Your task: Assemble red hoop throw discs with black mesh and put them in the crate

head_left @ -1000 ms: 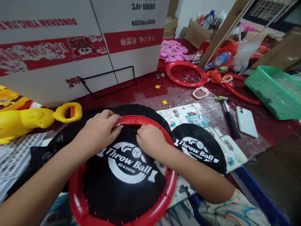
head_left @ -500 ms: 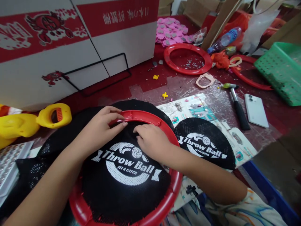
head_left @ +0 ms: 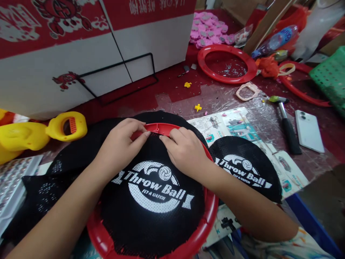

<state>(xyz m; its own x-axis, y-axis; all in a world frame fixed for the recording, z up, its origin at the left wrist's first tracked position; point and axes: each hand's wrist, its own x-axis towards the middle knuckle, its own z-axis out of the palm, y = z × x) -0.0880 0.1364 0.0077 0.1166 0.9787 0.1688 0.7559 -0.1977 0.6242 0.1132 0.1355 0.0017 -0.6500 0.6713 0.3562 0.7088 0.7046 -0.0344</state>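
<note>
A red plastic ring (head_left: pixel 211 210) lies in front of me, with a round black mesh cloth (head_left: pixel 118 212) printed "Throw Ball" stretched inside it. At the far rim, my left hand (head_left: pixel 125 138) pinches the edge of the mesh, thumb against fingers. Beside it, a small gap away, my right hand (head_left: pixel 187 153) grips the same edge with its fingers curled over the rim. Small pegs line the ring, and the mesh edge meets them along the near side. Another printed mesh disc (head_left: pixel 269 172) lies to the right.
More black mesh (head_left: pixel 75 144) lies left and behind. Yellow plastic duck parts (head_left: pixel 24 138) sit at the left, below a large white-and-red box (head_left: pixel 134 43). A red ring (head_left: pixel 254 68), a hammer (head_left: pixel 288 129), a phone (head_left: pixel 309 131) and a green basket (head_left: pixel 329 77) are to the right.
My right hand has moved up to the far rim, and the mesh edge now reaches closer to that rim. My left hand stays there, its fingers closer together. The whole view has shifted slightly.
</note>
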